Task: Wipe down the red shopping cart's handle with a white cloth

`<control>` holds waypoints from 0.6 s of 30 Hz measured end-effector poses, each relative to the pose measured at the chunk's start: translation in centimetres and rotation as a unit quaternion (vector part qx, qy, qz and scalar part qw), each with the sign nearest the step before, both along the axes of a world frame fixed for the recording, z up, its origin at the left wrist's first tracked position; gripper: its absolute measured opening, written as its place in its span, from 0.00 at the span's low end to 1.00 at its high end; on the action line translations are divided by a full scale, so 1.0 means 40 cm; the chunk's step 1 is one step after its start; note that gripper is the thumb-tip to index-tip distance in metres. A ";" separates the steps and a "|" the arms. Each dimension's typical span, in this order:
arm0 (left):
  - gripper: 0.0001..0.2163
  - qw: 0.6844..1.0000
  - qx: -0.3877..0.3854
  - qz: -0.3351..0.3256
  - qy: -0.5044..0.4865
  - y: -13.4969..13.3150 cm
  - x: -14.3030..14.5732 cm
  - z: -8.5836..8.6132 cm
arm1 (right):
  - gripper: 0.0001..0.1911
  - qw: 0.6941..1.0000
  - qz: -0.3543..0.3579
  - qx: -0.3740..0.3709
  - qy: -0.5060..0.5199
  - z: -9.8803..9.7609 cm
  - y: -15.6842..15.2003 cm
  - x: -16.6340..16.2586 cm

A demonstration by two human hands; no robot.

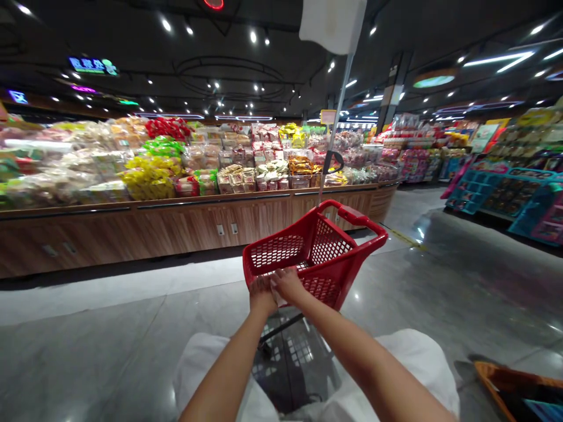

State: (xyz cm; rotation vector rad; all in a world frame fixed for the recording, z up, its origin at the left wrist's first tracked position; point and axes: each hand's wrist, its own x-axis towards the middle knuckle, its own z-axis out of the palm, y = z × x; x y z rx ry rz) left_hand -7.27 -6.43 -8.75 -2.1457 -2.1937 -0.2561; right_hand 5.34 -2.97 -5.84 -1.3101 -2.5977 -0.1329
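A supermarket around you, red shopping cart before you, packaged goods heaped along a wood-fronted counter

Dimly lit by scattered ceiling spotlights; glinting off the floor at right; blurred and stretched toward far left.

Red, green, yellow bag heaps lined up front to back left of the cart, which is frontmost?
The bright yellow heap of bags, at the front of the brown wooden counter; the bright green heap sits behind it, the bright red heap farthest back.
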 end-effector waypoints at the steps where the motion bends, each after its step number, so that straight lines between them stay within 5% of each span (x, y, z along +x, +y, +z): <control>1: 0.27 1.000 0.002 -0.007 -0.006 -0.001 -0.011 -0.004 | 0.14 1.000 0.006 -0.001 0.006 -0.007 -0.007 -0.030; 4: 0.25 0.999 -0.002 -0.023 -0.023 0.000 -0.048 -0.009 | 0.13 0.999 0.025 -0.012 -0.017 0.009 0.000 -0.012; 10: 0.25 0.999 -0.004 0.000 -0.035 0.010 -0.086 0.009 | 0.12 0.996 -0.028 0.004 -0.090 0.114 0.051 0.308; 13: 0.25 0.999 0.001 -0.007 -0.032 0.017 -0.081 0.019 | 0.13 0.992 -0.070 0.040 -0.095 0.143 0.045 0.404; 15: 0.26 1.000 0.000 0.000 -0.027 0.020 -0.071 0.022 | 0.13 0.990 -0.107 0.044 -0.087 0.138 0.030 0.389; 18: 0.30 1.000 0.000 0.016 -0.019 0.018 -0.054 0.019 | 0.14 0.991 -0.115 0.027 -0.061 0.098 0.005 0.258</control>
